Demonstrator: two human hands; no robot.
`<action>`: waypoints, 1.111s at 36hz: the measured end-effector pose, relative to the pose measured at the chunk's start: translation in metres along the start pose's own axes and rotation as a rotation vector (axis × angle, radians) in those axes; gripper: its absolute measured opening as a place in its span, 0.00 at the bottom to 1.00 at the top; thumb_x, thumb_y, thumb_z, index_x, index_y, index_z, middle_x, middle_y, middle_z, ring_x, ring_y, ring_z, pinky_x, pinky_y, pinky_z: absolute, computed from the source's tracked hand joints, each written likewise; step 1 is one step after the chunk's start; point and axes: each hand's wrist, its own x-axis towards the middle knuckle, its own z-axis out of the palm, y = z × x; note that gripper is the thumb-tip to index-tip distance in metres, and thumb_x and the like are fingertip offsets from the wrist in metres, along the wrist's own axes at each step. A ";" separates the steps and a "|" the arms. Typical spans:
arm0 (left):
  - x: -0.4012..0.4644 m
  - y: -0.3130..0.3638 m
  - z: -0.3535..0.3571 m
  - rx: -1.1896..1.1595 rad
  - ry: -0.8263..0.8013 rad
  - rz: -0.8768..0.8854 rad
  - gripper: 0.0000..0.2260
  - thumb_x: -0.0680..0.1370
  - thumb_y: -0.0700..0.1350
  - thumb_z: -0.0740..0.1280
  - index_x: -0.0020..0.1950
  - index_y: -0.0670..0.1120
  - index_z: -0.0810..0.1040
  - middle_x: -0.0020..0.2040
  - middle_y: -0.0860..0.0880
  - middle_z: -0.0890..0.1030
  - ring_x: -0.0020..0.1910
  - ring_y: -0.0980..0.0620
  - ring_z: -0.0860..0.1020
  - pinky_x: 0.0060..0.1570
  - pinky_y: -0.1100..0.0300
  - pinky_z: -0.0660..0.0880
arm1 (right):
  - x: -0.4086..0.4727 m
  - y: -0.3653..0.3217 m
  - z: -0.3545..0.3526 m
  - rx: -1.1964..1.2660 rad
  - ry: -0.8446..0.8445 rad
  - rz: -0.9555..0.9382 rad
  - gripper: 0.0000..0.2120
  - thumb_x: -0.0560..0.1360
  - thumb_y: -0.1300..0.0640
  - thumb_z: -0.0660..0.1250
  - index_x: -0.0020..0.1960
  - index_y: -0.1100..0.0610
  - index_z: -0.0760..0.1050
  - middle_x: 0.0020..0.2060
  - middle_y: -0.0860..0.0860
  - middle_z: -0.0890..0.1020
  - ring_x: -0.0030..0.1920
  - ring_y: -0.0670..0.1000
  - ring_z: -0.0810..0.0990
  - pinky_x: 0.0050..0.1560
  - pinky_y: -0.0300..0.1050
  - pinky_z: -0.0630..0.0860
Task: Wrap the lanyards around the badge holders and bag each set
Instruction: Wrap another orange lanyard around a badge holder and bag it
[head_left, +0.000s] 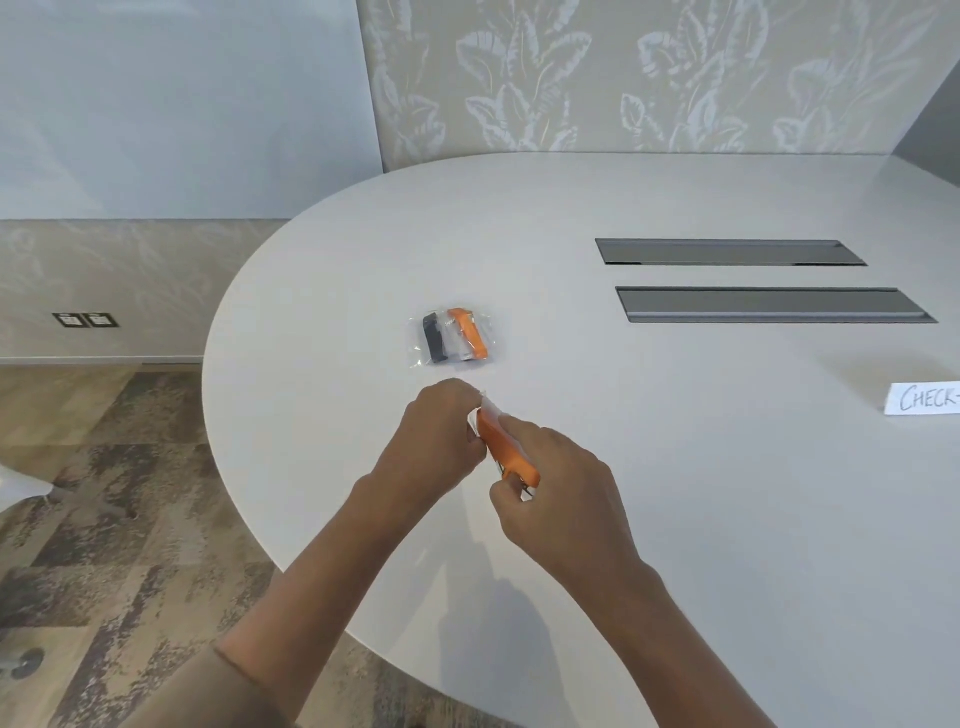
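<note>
Hands are meeting near the middle of the frame, just above the pale oval worktop (675, 467). The left hand (441, 431) is pinching the upper end of an orange lanyard bundle (506, 447), where a bit of clear plastic is showing at its fingertips; whether that plastic is a badge holder or a bag is hard to tell. The right hand (561, 488) is gripping the lower end of the same bundle, its grip clenched around the orange strap. Beyond the hands, slightly above centre, a clear bag (451, 340) is lying flat on the worktop, holding a black lanyard set and an orange one side by side. Two dark cable hatches (727, 252) are sitting in the upper right of the frame, and a white paper sign (922, 399) reading "CHECK-" is lying at the right edge.
</note>
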 end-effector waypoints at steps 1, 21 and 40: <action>-0.001 0.000 0.000 -0.006 0.007 -0.010 0.16 0.75 0.33 0.69 0.59 0.45 0.87 0.57 0.49 0.86 0.48 0.48 0.83 0.50 0.59 0.75 | 0.000 0.000 -0.001 0.003 -0.004 0.003 0.35 0.74 0.57 0.70 0.79 0.38 0.72 0.47 0.45 0.84 0.44 0.49 0.79 0.42 0.39 0.77; -0.021 0.002 0.012 -0.184 0.137 -0.036 0.22 0.76 0.33 0.68 0.67 0.53 0.76 0.48 0.47 0.88 0.41 0.61 0.82 0.45 0.60 0.76 | 0.005 0.007 -0.003 0.155 0.065 0.054 0.24 0.72 0.54 0.66 0.66 0.38 0.76 0.46 0.48 0.88 0.42 0.52 0.83 0.43 0.52 0.84; -0.025 -0.013 0.024 -0.369 0.402 -0.153 0.08 0.78 0.39 0.76 0.56 0.47 0.91 0.51 0.54 0.90 0.48 0.62 0.87 0.56 0.67 0.82 | 0.013 0.021 0.002 0.443 0.032 0.313 0.24 0.69 0.53 0.75 0.66 0.45 0.86 0.43 0.21 0.80 0.51 0.25 0.81 0.42 0.23 0.77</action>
